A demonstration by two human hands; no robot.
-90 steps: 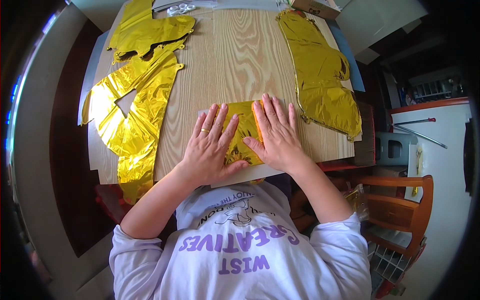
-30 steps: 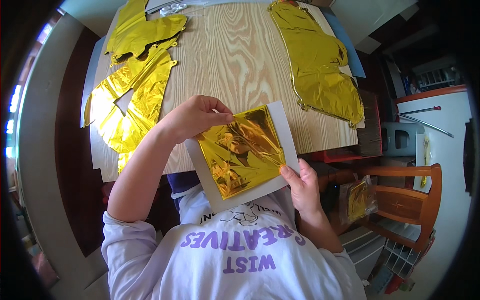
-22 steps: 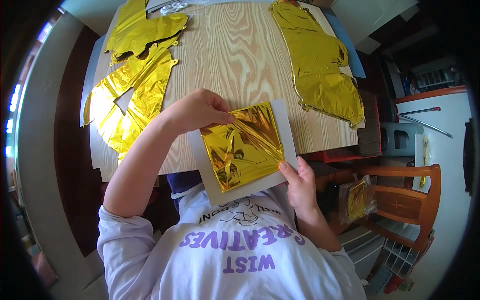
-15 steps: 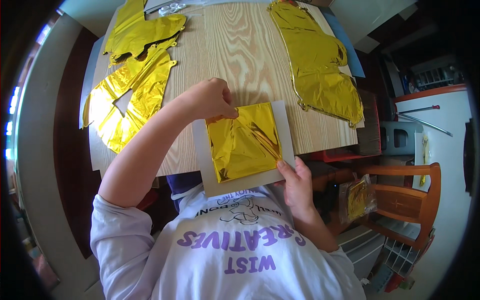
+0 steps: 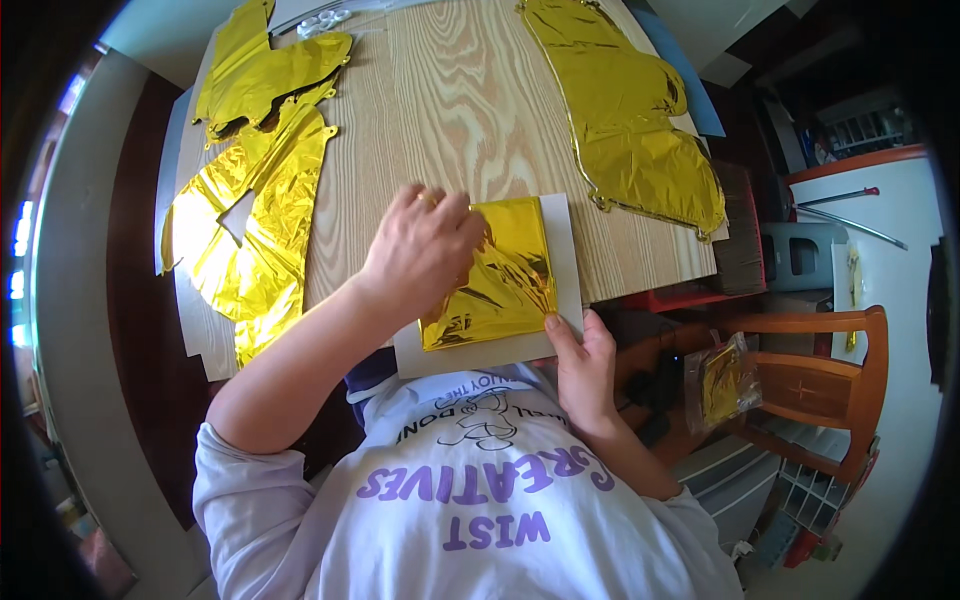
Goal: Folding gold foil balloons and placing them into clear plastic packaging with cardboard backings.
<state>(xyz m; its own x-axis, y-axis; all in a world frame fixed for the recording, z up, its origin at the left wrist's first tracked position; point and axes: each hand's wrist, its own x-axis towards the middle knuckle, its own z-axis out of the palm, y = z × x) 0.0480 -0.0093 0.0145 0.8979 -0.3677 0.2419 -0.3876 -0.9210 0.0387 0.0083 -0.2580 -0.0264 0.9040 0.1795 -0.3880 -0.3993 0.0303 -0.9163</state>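
Observation:
A folded gold foil balloon (image 5: 520, 240) lies on a pale card (image 5: 563, 250) at the near edge of the table, tilted towards me. My right hand (image 5: 583, 365) grips the card and balloon at their lower right corner, its thumb pressing on the foil. Creases run across the foil from that thumb. Over the balloon's upper left part, my left hand (image 5: 425, 245) is closed, with curled fingers and a ring on one. Its fingertips are hidden, so what they pinch, if anything, does not show.
Flat gold foil balloons (image 5: 290, 75) lie on the wood-grain table (image 5: 440, 110) at the left, and another gold balloon (image 5: 630, 110) at the right. White rings (image 5: 325, 22) lie at the far edge. A wooden chair (image 5: 810, 375) with a bagged gold item (image 5: 722, 385) stands at right.
My left hand has moved down and lies lower over the foil's left side, its back now towards me. The foil shows more creases. My right hand keeps its grip.

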